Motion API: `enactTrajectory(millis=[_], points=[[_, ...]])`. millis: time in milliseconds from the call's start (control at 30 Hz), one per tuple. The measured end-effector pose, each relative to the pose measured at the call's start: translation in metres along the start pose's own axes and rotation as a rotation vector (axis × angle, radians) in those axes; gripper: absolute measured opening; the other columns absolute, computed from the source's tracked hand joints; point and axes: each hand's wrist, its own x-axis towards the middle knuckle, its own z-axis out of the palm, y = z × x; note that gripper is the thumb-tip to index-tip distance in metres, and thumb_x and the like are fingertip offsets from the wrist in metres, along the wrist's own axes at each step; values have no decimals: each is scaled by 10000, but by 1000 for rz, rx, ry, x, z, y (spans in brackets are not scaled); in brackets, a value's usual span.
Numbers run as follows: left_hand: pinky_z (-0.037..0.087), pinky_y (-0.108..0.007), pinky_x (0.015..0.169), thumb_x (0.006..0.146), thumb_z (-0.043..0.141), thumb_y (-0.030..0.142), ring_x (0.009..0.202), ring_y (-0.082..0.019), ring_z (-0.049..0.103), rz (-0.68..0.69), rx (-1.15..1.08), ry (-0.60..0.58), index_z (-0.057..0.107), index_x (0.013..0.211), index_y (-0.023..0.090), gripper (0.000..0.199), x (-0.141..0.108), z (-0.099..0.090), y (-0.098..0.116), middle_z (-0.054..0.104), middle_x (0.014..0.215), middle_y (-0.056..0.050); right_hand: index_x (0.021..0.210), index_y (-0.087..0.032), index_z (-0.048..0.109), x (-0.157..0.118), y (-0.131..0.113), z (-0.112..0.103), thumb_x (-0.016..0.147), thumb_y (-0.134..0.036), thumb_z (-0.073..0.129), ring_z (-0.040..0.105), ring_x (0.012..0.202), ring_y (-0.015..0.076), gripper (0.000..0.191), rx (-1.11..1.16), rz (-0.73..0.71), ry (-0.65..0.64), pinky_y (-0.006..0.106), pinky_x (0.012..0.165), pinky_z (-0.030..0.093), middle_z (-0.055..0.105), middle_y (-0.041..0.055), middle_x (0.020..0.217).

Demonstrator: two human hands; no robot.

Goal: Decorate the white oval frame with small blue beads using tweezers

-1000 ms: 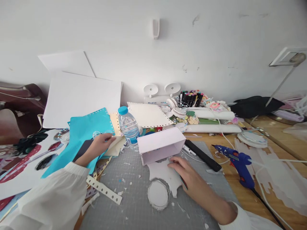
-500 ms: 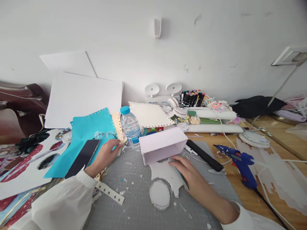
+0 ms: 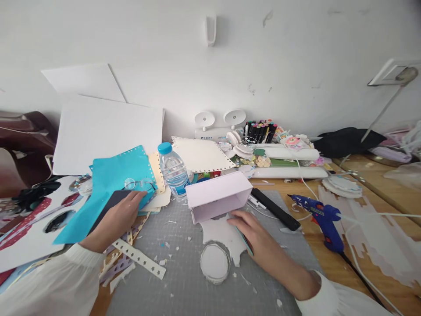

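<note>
Eight o'clock: my left hand [image 3: 119, 215] covers smartphone [image 3: 111, 202], grip hidden. Five o'clock: my right hand [image 3: 255, 235] clasps slim teal tool [image 3: 246, 244], apparently steadying white offcut [image 3: 219, 231].

We look through one camera worn on the person's head, facing forward and down across the cutting mat [image 3: 148, 298] toward the wall [image 3: 148, 44], which fills the top of our view. The sleeves [image 3: 55, 285] enter from the lower corners, so we see the left hand [image 3: 116, 215] and right hand [image 3: 251, 235] from above and behind, quite near. Our wide view takes in white boards [image 3: 108, 136] at left and a wall socket [image 3: 390, 77] at right.
</note>
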Motion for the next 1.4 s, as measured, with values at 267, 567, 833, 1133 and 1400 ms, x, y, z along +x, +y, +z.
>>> enactTrajectory(millis=[267, 567, 833, 1133, 1400], points=[[436, -454, 981, 934, 420, 349, 1184, -305, 522, 172, -50, 60, 486, 1255, 189, 365, -16, -13, 47, 539, 1292, -144, 1110, -208, 541, 3, -6, -9, 847, -43, 438, 537, 1135, 245, 327, 20, -7, 100, 402, 924, 477, 561, 113, 1176], [503, -421, 913, 809, 634, 463, 1105, -288, 561, 347, -427, -153, 415, 1309, 235, 592, -46, -9, 139, 571, 1242, -124, 970, -221, 481, -1, -20, -17, 902, -200, 470, 563, 796, 169, 72, 380, 157, 194, 281, 695, 456, 569, 33, 896], [483, -459, 912, 756, 698, 262, 1078, -291, 553, 353, -576, -276, 435, 1230, 234, 542, -41, 6, 162, 588, 1201, -98, 907, -226, 414, -1, -25, -12, 823, -71, 449, 466, 719, 143, 180, 515, 181, -71, 262, 642, 377, 449, -19, 807], [451, -319, 942, 788, 434, 35, 1103, -189, 532, 242, -744, -139, 455, 1211, 202, 456, -22, -2, 139, 564, 1172, -80, 881, -231, 430, 2, -28, -15, 894, -194, 459, 440, 738, 147, 48, 644, 304, -77, 269, 651, 347, 441, -17, 818], [298, -211, 500, 866, 465, 227, 515, -91, 417, 30, -592, 122, 415, 610, 181, 264, 7, 23, 137, 443, 557, 46, 859, -224, 465, 15, -28, -29, 921, -288, 457, 441, 696, 140, 90, 590, 247, 21, 253, 613, 353, 455, -18, 773]])
